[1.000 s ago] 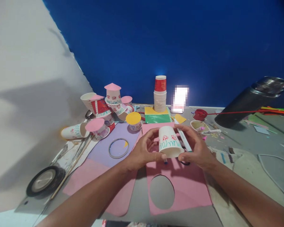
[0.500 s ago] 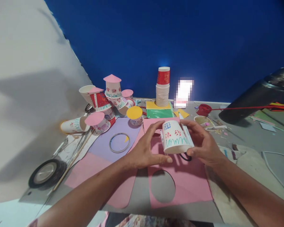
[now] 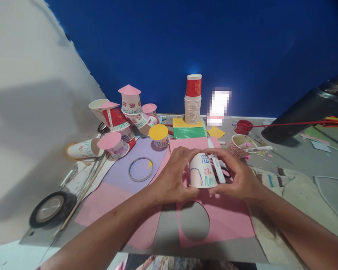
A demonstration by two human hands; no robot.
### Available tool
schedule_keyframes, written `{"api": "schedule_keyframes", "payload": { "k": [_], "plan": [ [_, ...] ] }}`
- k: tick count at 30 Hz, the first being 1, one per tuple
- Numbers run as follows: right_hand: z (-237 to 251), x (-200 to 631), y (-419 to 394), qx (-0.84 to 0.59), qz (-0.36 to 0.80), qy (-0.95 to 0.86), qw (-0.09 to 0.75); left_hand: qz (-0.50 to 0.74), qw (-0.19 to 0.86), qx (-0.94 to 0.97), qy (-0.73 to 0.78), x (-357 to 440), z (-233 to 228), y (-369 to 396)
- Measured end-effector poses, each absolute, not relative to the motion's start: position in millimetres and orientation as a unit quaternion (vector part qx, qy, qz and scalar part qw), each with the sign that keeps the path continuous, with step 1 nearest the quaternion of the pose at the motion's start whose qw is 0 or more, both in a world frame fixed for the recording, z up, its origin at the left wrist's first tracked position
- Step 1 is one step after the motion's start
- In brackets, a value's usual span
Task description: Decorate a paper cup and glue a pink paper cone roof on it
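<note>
Hands meet over a craft table: the left hand (image 3: 173, 176) and right hand (image 3: 238, 176) together grip a decorated paper cup (image 3: 202, 170), held upside down just above a pink paper sheet (image 3: 228, 221) with a round hole cut in it. The left fingers curl over the cup's top and side, thumb under its rim; the right hand closes on the opposite side, and a white marker (image 3: 215, 165) is tucked between its fingers against the cup wall. The cup shows a drawn blue window, a blue arched door, red flowers and green grass strokes. To the left lie a lilac sheet (image 3: 124, 165) bearing a clear ring (image 3: 141, 169), and a cluster of finished cups with pink and yellow paper lids (image 3: 124, 116). Behind stands a stack of plain cups topped by a red one (image 3: 193, 105) on yellow and green sheets. A black tape roll (image 3: 49, 208) rests at the far left, near the wall
</note>
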State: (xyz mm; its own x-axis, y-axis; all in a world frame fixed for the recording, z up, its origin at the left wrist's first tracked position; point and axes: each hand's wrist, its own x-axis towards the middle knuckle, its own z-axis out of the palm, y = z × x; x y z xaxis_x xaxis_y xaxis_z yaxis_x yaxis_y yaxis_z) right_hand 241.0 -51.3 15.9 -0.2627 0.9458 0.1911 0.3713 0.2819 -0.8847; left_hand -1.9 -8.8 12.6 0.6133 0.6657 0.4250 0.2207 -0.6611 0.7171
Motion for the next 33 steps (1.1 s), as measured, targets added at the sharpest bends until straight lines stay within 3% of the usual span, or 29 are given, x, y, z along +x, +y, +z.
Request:
{"api": "schedule_keyframes", "payload": {
  "k": [7,11,17,23,27,33],
  "plan": [
    [19.3,245.1,-50.7,-0.441,0.372,-0.708,0.408,0.331,0.402,0.807,0.278,-3.7,16.7,-5.6],
    [31.3,248.8,-53.2,-0.380,0.367,-0.708,0.468,0.345,0.399,0.788,0.317,-0.9,14.4,-5.3],
    [36.7,248.8,-60.5,-0.414,0.222,-0.708,0.527,0.365,0.377,0.787,0.323,-0.6,12.1,-4.9],
    [36.5,244.2,-66.1,-0.377,0.176,-0.746,0.520,0.381,0.312,0.824,0.281,-0.5,8.9,-5.8],
    [39.1,235.8,-69.5,-0.434,0.139,-0.727,0.513,0.379,0.280,0.840,0.270,0.9,9.8,-7.2],
    [36.5,232.4,-71.3,-0.432,0.159,-0.720,0.520,0.377,0.268,0.848,0.259,2.0,10.4,-7.0]
  ]
}}
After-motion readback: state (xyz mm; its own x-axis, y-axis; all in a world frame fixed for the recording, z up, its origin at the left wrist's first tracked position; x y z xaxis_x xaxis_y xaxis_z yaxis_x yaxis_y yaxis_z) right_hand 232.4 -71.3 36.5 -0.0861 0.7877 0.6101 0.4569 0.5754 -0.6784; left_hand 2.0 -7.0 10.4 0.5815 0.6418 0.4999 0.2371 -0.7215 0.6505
